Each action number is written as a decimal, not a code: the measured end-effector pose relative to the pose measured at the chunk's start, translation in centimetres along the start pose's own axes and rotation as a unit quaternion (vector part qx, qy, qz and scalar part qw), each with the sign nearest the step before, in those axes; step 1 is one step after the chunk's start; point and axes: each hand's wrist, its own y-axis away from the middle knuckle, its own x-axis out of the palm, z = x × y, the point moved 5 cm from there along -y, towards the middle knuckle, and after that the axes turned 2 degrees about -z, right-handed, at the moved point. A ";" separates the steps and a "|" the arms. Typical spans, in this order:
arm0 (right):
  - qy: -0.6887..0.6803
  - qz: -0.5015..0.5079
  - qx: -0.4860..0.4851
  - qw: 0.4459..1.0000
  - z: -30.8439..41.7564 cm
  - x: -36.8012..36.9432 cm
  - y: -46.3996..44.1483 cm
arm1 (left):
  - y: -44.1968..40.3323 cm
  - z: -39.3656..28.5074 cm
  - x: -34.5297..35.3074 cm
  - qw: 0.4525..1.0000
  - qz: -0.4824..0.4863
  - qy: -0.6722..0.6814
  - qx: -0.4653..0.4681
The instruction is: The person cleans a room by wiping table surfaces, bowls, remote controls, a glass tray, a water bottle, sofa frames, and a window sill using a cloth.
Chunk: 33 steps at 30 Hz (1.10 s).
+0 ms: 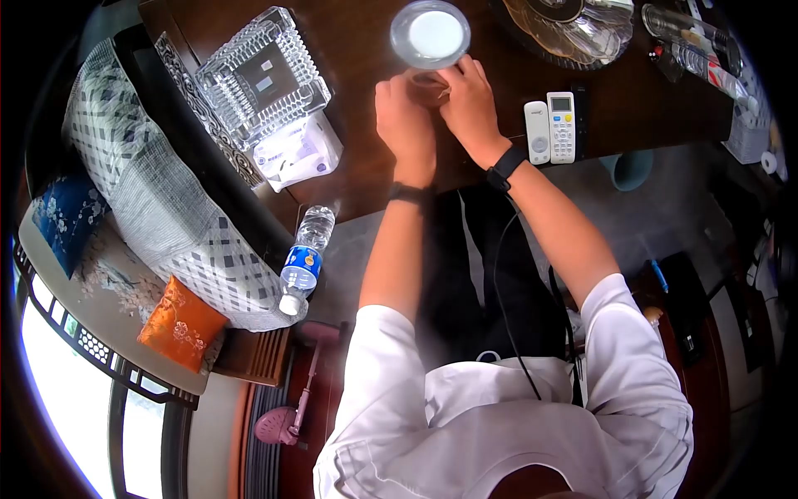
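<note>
Top center of frame: both hands close together over the dark wood tabletop (357, 41), a reddish-brown item (426, 93) between them. Too hidden by fingers to identify; can't tell how firmly either hand grips it. Left hand (405, 121) sits on its left side, fingers curled. Right hand (470, 104) on its right side, fingers bent over toward it. Dark band on each wrist.

Just above the hands, at the top edge: round clear dish (401, 41), white inside; can't tell if fill or a solid disc. Right fingertips are right by its lower rim, contact unclear.

Upper left: ribbed glass tray (309, 87) with a dark square center, white-and-lavender soft pack (299, 151) just below it. Left of center, lower than the pack: clear bottle (303, 262), blue label, white cap toward bottom of frame.

Right of the hands: two white remotes side by side, plain one (538, 133) on the left, one with screen and colored buttons (563, 129) on the right. Upper right: large clear glass bowl (603, 41), cut off by the top edge.

Lower left: orange cushion (184, 324) on a seat, blue cushion (71, 216) farther up.
</note>
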 end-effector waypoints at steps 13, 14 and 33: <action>0.051 -0.044 -0.056 0.996 0.5 -1.0 -9.9 | -9.3 -1.8 2.9 0.994 -0.049 0.001 0.096; 0.028 -0.037 -0.044 0.998 0.4 -1.2 -9.9 | -9.3 -1.9 2.8 0.994 -0.050 0.007 0.096; 0.040 0.084 0.042 0.995 4.0 2.8 3.2 | 1.7 5.8 -3.3 0.995 0.068 0.019 -0.064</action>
